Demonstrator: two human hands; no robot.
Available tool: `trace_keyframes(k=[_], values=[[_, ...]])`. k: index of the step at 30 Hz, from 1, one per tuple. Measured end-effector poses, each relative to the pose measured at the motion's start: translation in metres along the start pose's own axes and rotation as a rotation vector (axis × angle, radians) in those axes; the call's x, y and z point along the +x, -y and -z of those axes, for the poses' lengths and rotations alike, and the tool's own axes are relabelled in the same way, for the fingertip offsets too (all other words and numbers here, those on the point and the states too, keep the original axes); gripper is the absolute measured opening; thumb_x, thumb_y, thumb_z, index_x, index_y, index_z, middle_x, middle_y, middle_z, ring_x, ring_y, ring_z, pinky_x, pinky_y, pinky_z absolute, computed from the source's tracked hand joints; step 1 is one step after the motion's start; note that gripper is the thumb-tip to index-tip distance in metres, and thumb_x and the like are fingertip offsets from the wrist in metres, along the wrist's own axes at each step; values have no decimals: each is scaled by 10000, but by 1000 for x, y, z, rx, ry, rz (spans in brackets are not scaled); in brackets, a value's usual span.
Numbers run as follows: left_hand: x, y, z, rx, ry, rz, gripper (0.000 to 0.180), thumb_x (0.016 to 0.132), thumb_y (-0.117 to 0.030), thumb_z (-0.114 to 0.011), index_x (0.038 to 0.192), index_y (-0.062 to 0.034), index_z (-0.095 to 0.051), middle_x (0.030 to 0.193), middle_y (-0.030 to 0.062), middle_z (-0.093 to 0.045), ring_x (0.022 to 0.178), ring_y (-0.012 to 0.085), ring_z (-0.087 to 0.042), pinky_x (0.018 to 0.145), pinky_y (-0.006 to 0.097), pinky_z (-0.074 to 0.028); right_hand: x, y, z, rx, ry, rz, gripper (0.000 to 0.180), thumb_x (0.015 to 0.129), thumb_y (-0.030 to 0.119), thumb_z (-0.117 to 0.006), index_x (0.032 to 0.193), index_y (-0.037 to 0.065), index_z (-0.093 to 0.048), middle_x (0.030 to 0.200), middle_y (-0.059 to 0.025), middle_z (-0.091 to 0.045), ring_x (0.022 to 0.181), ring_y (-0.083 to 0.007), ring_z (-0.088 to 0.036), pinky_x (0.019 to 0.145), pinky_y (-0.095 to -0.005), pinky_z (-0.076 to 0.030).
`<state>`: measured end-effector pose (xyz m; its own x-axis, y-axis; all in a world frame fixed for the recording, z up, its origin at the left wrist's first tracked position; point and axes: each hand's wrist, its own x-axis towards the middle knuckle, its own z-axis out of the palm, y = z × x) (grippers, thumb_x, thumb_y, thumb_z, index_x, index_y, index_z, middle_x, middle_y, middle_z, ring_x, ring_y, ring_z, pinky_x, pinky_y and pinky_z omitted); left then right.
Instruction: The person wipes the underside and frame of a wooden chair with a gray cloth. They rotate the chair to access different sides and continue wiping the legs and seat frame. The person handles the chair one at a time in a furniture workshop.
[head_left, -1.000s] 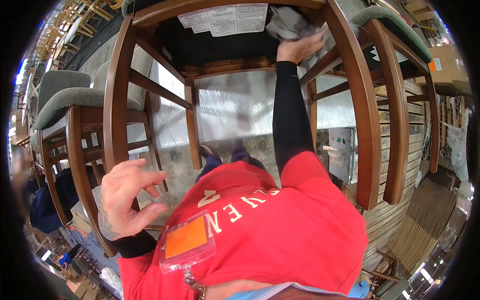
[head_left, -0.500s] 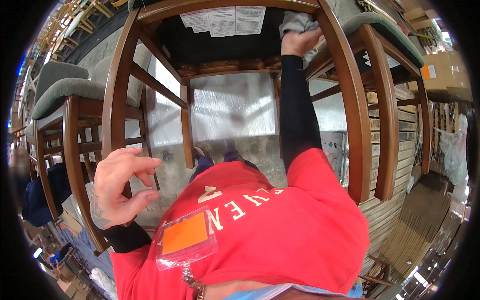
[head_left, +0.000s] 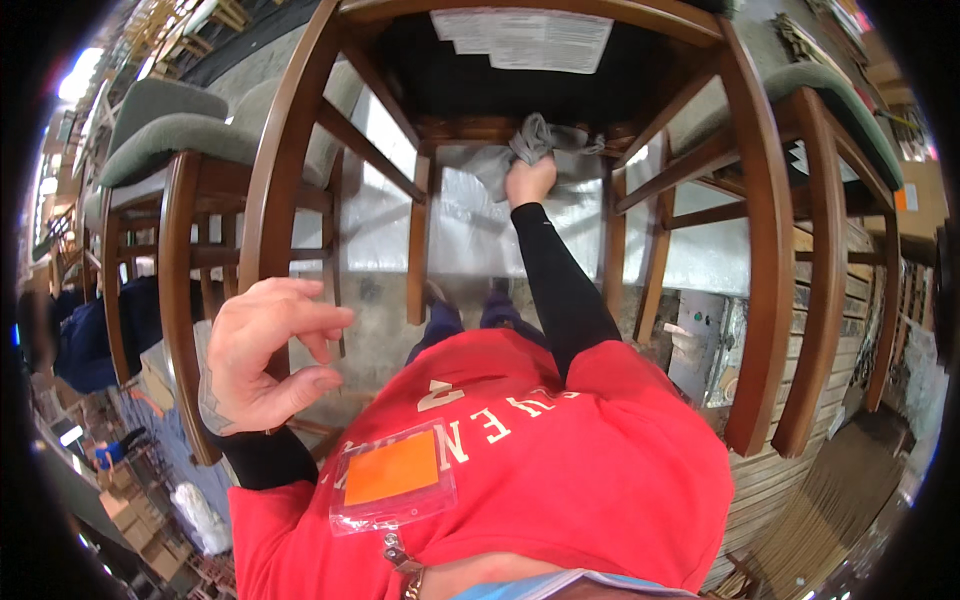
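A brown wooden chair point(head_left: 760, 250) stands upside down in front of me, legs toward the camera, its dark seat underside bearing white paper labels point(head_left: 525, 38). My right hand point(head_left: 528, 180) reaches in between the legs, shut on a grey cloth point(head_left: 520, 150) pressed against the chair's back rail. My left hand point(head_left: 265, 355) hovers at the lower left beside the chair's near leg, fingers curled and apart, holding nothing. I wear a red shirt with an orange badge point(head_left: 392, 472).
A second chair with a grey-green cushion point(head_left: 160, 125) stands at left, a third point(head_left: 840, 100) at right. Wooden slats point(head_left: 790, 470) lie lower right. Another person in dark blue point(head_left: 85, 335) is at far left among boxes.
My right hand with the cloth has slid from the chair's upper right corner leftward and down to the middle rail. My left hand stayed near the left leg.
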<state>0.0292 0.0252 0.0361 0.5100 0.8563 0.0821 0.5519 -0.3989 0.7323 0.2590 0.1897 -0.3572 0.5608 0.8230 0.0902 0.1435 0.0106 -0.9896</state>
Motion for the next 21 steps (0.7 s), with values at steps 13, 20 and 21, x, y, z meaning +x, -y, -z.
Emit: trace_keyframes(k=[13, 20, 21], values=[[4, 3, 3, -37, -28, -74, 417, 758, -351, -847, 981, -13, -746, 648, 29, -640, 610, 217, -660, 854, 435, -570, -63, -10, -109, -449, 1053, 378, 252, 990, 202, -517, 1187, 125, -655, 1002, -283, -688, 966, -474, -653, 834, -548, -518], [-4, 8, -7, -124, -105, 26, 518, 799, -493, -813, 933, 4, -755, 658, 40, -682, 590, 187, -681, 878, 412, -550, -79, 175, -102, 724, 817, -224, 464, 1050, 416, -555, 1252, 7, -642, 1240, -97, -665, 1173, -200, -591, 1042, -336, -430], [-3, 7, -6, -128, -103, 30, 516, 795, -493, -814, 932, 1, -755, 657, 40, -680, 594, 188, -682, 874, 411, -551, -76, 209, -88, 689, 819, -91, 528, 1048, 422, -571, 1366, 1, -560, 1339, -133, -625, 1244, -242, -569, 1076, -347, -410]])
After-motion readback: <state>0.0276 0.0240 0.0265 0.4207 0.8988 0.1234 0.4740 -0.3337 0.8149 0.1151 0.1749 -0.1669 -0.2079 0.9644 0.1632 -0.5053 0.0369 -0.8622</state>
